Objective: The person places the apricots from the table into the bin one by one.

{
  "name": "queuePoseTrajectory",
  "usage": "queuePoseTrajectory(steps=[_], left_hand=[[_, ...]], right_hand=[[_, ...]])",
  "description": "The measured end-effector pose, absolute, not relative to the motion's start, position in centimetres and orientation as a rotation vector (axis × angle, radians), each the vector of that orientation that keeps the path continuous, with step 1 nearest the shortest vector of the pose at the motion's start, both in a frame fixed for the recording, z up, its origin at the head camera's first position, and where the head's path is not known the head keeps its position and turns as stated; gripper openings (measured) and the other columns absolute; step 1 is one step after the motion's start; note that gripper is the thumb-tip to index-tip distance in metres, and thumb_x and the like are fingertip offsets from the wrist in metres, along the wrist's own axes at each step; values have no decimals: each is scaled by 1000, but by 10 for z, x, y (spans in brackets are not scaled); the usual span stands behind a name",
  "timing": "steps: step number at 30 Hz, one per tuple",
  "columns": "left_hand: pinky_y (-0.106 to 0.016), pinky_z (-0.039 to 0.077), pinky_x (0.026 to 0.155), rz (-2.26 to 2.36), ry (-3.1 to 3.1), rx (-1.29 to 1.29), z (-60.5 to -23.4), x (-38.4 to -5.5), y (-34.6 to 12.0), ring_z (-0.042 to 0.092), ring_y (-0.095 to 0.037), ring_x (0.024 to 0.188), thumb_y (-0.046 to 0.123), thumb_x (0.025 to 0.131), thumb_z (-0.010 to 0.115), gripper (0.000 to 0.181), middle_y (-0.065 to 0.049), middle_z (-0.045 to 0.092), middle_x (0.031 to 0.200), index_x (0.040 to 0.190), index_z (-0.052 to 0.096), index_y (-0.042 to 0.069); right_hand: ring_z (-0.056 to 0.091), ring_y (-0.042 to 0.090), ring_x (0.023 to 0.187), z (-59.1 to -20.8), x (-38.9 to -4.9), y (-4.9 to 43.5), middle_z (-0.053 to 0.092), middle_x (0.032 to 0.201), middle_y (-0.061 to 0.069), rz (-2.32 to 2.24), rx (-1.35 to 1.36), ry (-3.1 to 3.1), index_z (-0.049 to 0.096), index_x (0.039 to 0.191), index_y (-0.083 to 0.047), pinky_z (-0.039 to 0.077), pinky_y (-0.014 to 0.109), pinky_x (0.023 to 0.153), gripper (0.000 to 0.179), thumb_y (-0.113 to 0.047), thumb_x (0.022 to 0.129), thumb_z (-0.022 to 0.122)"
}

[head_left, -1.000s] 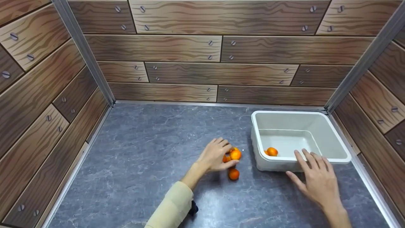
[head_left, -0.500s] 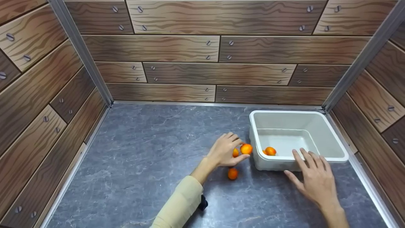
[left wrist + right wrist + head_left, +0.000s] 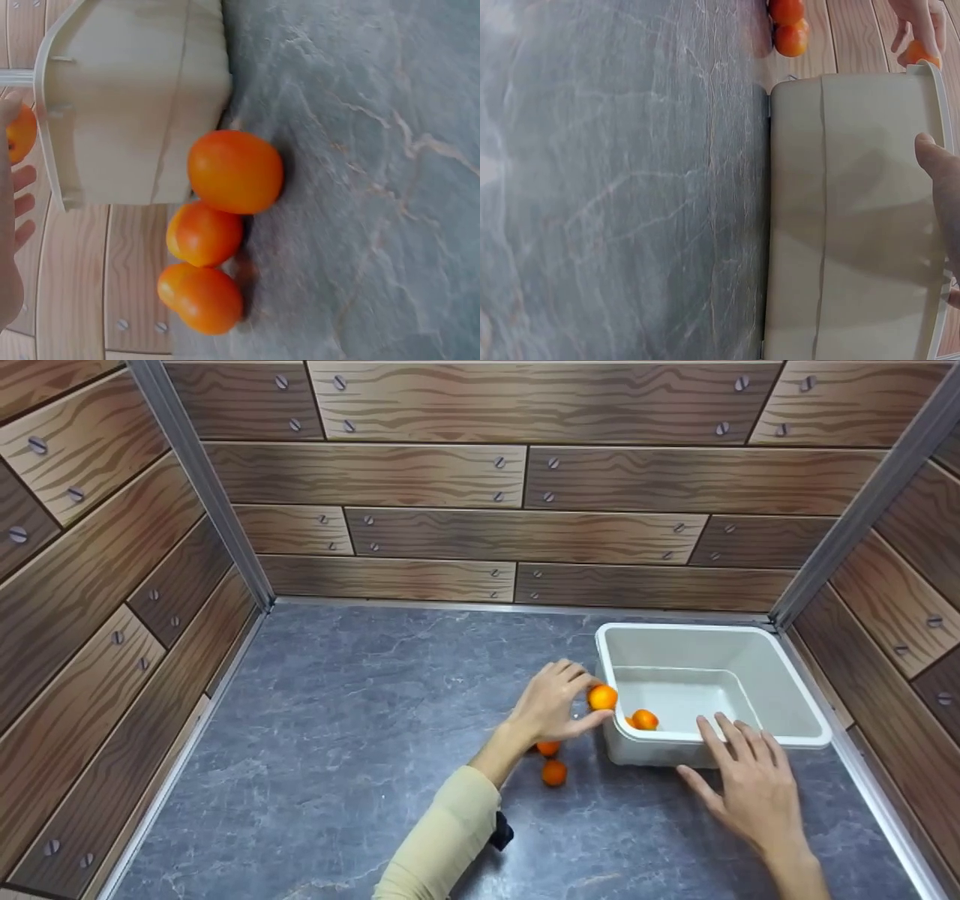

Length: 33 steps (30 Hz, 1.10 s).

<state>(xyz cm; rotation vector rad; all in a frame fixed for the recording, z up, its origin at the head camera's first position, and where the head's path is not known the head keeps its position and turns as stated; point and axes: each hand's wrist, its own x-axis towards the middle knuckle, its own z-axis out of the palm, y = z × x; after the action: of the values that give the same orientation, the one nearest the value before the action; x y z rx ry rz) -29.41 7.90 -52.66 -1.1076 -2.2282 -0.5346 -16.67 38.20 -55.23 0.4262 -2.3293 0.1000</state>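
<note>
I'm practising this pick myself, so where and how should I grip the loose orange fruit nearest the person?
Probably around the left and right flanks of that front orange fruit at its widest part, coming from above and the near side: it looks round and smooth, and another orange fruit sits close behind it.

- We saw vivid orange fruit [image 3: 602, 697].
- The tub [image 3: 652, 751] was off-white.
- Our bench [image 3: 375, 720] was blue-grey, marbled paler.
- The walls [image 3: 450, 532] showed brown plank patterns, darkly grained.
- The sleeve [image 3: 442, 836] looked pale beige to us.
</note>
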Motion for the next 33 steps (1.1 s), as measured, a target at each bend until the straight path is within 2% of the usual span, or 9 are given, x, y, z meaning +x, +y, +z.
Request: queuePoseTrajectory(steps=[17, 22, 33], left_hand=[[-24, 54, 93, -502, -2229, -1122, -517, -291, 114, 66, -12, 104, 59, 93, 71, 45, 5, 73, 110, 115, 75, 20], [-23, 54, 97, -512, -2273, -1115, -515, -288, 123, 67, -12, 108, 61, 95, 67, 47, 6, 74, 114, 120, 75, 22], [-23, 50, 104, -486, -2309, -1165, -517, -282, 142, 65, -9, 116, 62, 97, 64, 45, 9, 72, 118, 119, 74, 24]], right_hand=[[60, 46, 119, -553, -168, 384, 67, 135, 24, 89, 436, -2326, 62, 145, -11, 44, 67, 104, 83, -77, 101, 37], [59, 46, 120, -553, -168, 384, 67, 136, 24, 88, 432, -2330, 61, 145, -11, 43, 67, 105, 83, -77, 100, 38], [60, 45, 120, -553, -168, 383, 67, 136, 23, 94, 445, -2324, 62, 145, -12, 44, 67, 105, 83, -77, 100, 38]])
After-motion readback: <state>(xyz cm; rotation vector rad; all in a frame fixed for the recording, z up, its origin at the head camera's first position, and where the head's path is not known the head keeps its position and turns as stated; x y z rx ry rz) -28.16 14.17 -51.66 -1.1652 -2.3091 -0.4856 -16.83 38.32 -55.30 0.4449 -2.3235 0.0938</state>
